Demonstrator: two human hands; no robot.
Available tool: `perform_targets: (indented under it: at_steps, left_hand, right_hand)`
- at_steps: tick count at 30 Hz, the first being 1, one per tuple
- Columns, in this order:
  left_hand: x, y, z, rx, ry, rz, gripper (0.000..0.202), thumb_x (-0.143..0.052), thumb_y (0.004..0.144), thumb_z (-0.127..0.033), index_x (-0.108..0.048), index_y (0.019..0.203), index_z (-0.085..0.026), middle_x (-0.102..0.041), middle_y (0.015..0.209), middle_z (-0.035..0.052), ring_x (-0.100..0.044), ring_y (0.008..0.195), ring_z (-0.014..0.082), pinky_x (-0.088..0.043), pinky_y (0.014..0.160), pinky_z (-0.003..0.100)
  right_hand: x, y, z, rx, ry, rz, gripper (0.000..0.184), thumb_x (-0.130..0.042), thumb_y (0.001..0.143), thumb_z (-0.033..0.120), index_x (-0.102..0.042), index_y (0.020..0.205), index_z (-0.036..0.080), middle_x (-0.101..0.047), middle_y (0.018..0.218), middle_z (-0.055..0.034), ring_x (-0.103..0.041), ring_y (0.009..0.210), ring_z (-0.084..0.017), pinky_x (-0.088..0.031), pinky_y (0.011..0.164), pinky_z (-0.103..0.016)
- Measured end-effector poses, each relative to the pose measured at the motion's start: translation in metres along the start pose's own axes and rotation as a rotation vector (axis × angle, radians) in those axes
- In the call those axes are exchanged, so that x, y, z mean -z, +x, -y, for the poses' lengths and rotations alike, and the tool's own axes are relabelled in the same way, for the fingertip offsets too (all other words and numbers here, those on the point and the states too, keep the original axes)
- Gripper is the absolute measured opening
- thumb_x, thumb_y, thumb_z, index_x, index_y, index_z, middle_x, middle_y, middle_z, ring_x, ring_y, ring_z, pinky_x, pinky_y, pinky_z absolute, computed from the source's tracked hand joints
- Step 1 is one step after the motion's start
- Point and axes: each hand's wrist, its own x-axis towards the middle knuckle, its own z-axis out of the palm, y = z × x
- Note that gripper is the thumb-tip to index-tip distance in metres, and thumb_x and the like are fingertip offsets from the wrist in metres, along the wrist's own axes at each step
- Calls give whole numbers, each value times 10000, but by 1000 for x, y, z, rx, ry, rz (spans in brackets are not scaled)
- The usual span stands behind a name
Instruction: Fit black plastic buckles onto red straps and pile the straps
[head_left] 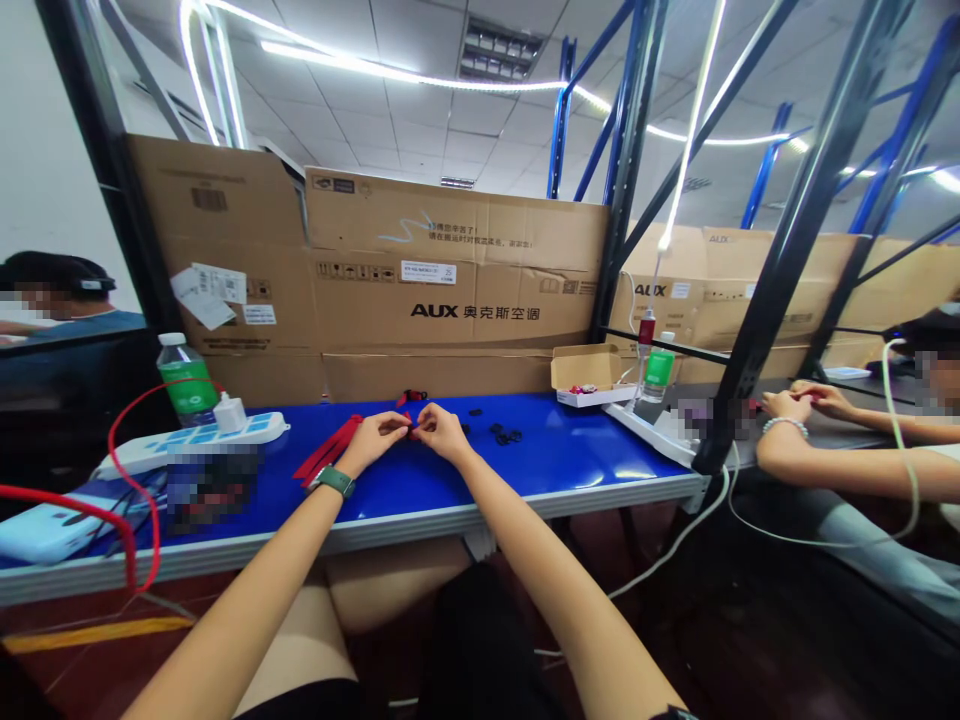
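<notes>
My left hand [377, 438], with a green watch band at its wrist, is pinched at a small red strap [410, 432] over the blue tabletop. From the other side, my right hand [442, 432] pinches the same red piece, with fingertips close to those of the left. The fingers hide most of it. Long red strips [328, 448] lie flat beside my left hand. Just behind the fingertips is a red and black item [412, 397], too small to make out. Several small black plastic parts [505, 435] are scattered right of my right hand.
A white power strip [195, 445] and a green-labelled bottle [184, 380] stand at left, with a red cable [112, 440] looping there. An open small carton [589, 380] sits back right, near a metal post [757, 260]. Cardboard [465, 270] walls the back. A co-worker's hands [806, 405] are at right.
</notes>
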Motion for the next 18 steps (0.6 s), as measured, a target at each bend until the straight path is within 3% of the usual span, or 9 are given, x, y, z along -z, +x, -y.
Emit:
perform_targets:
  at_steps: [8, 11, 14, 18]
  left_hand:
    - [-2, 0, -1, 5, -6, 46, 402, -797, 670, -502, -714, 869, -163, -760, 872, 94, -719, 805, 245, -577, 845, 411]
    - [0, 0, -1, 14, -24, -9, 411, -803, 657, -490, -698, 875, -157, -748, 864, 91, -707, 795, 238, -578, 816, 400]
    - [0, 1, -2, 28, -29, -40, 395, -784, 667, -475, -673, 871, -156, -717, 841, 72, -687, 782, 224, -576, 760, 374]
    - [-3, 1, -2, 1, -40, -63, 342, -742, 698, -450, -627, 848, -165, -667, 843, 42, -658, 771, 197, -565, 718, 338]
  right_hand:
    - [0, -2, 6, 6, -13, 101, 218, -668, 786, 192, -531, 951, 232, -660, 745, 50, -656, 673, -140, -489, 660, -233]
    - [-1, 0, 9, 2, -64, 62, 374, -767, 756, 277, -540, 1047, 220, -680, 958, -8, -641, 703, -139, -503, 673, -257]
    - [-1, 0, 12, 107, -231, 80, 562, -885, 641, 332, -587, 1103, 216, -651, 1137, -56, -635, 916, -191, -503, 823, -324]
    - [1, -2, 17, 175, -363, 58, 342, -805, 774, 329, -659, 1070, 239, -690, 1076, -31, -594, 1088, -231, -419, 987, -400]
